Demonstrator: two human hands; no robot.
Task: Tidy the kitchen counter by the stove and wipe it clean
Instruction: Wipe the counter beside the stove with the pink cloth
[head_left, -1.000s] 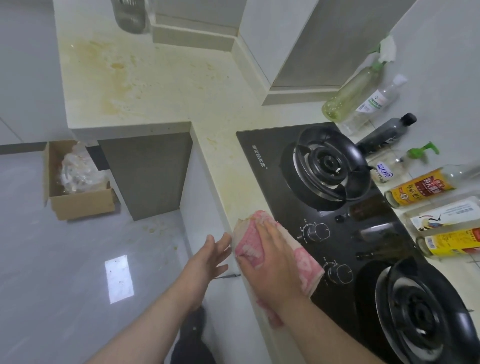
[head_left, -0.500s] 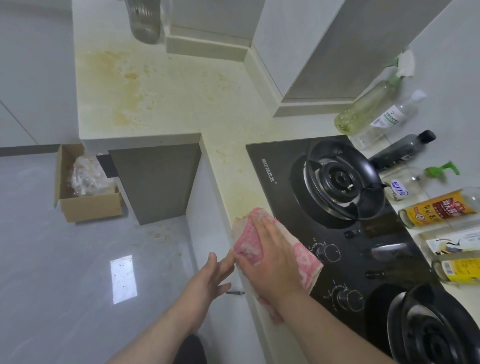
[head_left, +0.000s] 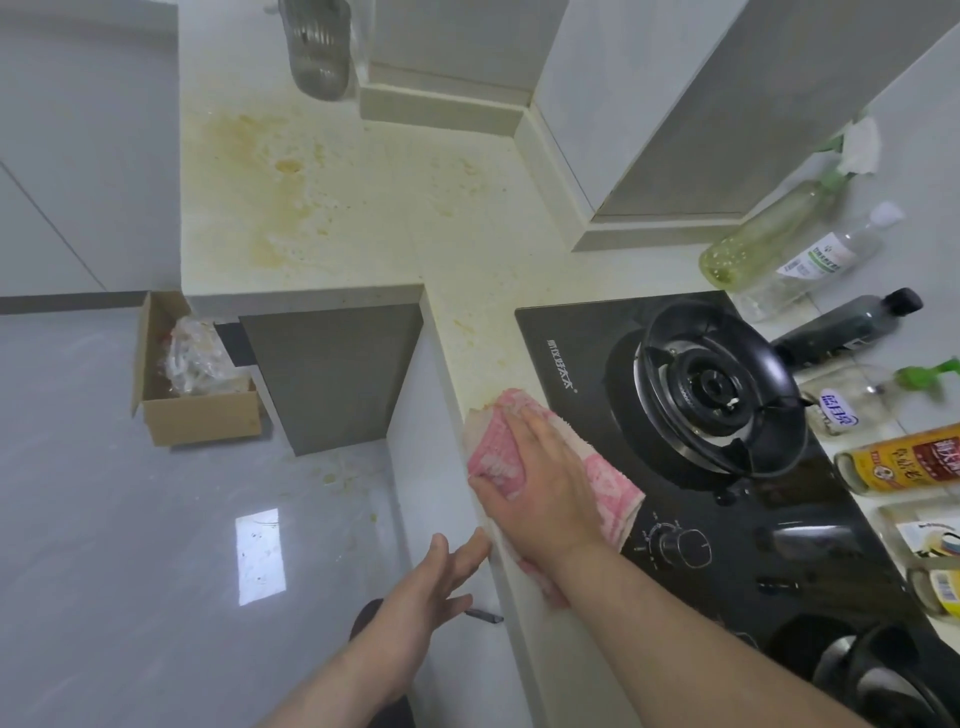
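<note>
right hand (head_left: 535, 486) flat, fingers straight, pressing pink cloth (head_left: 498, 457) onto counter (head_left: 374, 218) edge just beside black stove (head_left: 587, 364). left hand (head_left: 434, 587) spread, holding nothing, fingertips at counter's front face. yellow stains on counter further back. bottles (head_left: 904, 457) beyond stove.

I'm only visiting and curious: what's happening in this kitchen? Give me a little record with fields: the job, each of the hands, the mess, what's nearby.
job: wiping the counter strip beside the stove
right hand: flat on the pink cloth, pressing it onto the counter
left hand: open, holds nothing, fingers by the counter's front edge
mess: yellowish stains farther back on the counter
stove: black glass top, two burners
bottles: row along the wall beyond the stove
floor: cardboard box holding a plastic bag
</note>
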